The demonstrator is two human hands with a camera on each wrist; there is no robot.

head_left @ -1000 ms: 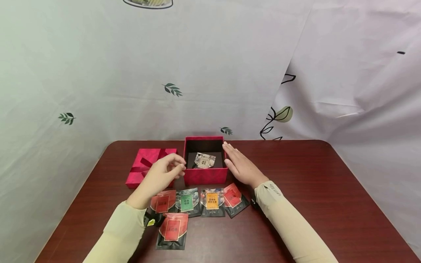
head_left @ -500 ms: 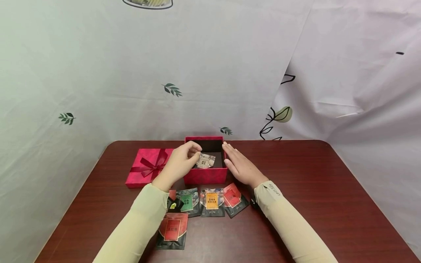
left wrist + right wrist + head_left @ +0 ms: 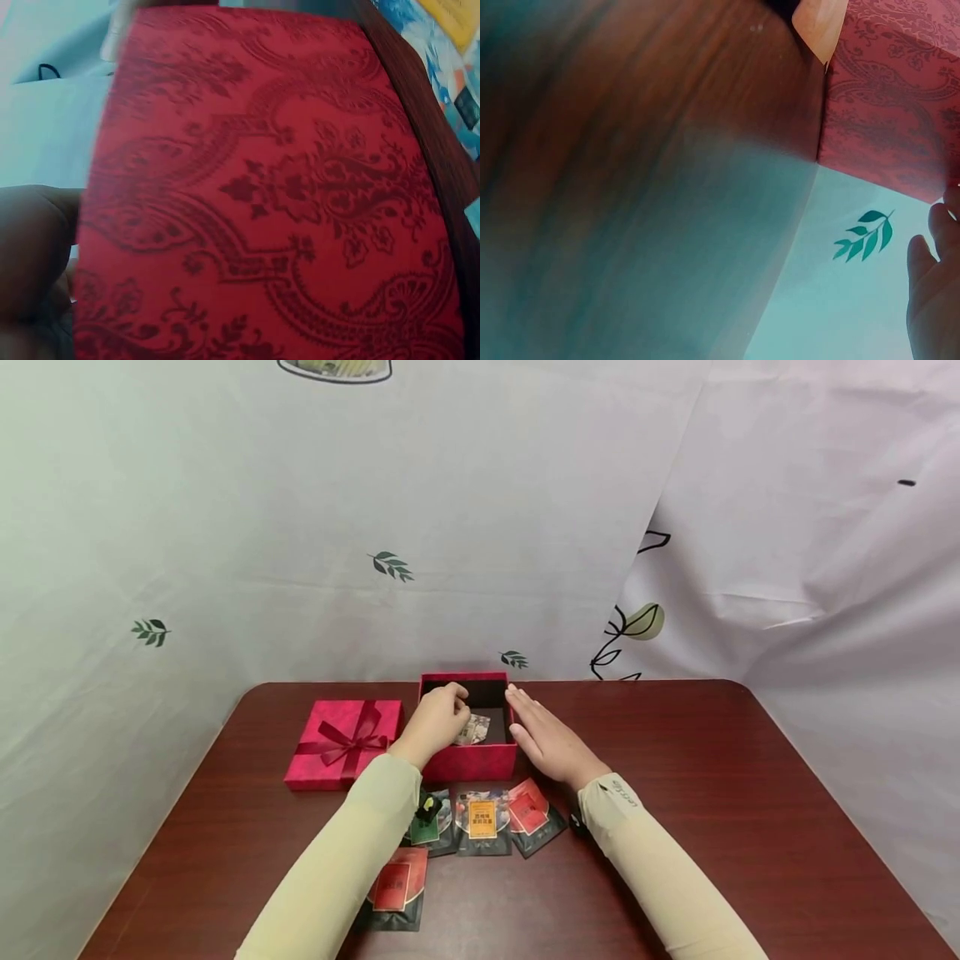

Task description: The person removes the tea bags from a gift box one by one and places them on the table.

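Since a second ago the left hand point(image 3: 437, 720) has travelled from the near left corner of the open red patterned cardboard box point(image 3: 468, 762) up over its left wall and into the cavity, so that the pale printed foil sachet point(image 3: 475, 729) lying on the box's dark floor is now half covered by it, and the forearm now hides part of the row of sachets on the table. The left arm stretches forward in a cream sleeve point(image 3: 352, 852), wrist over the box's near left corner, fingers curled downward towards the sachet; they seem to touch or pinch its left edge, but the head view is too small to say whether they actually grip it, and the left wrist view shows only the box's red patterned wall point(image 3: 262, 195) close up. The right hand point(image 3: 542, 739) has not shifted: it lies flat with straight fingers together against the outside of the box's right wall, holding nothing. The sachet sits inside the box, towards its middle, directly under and to the right of the left fingertips. On the dark red-brown wooden table point(image 3: 750, 827) the red lid with a ribbon bow point(image 3: 341, 743) lies just left of the box, and green point(image 3: 427, 831), orange point(image 3: 482, 820) and red point(image 3: 530, 814) labelled sachets lie in front of it
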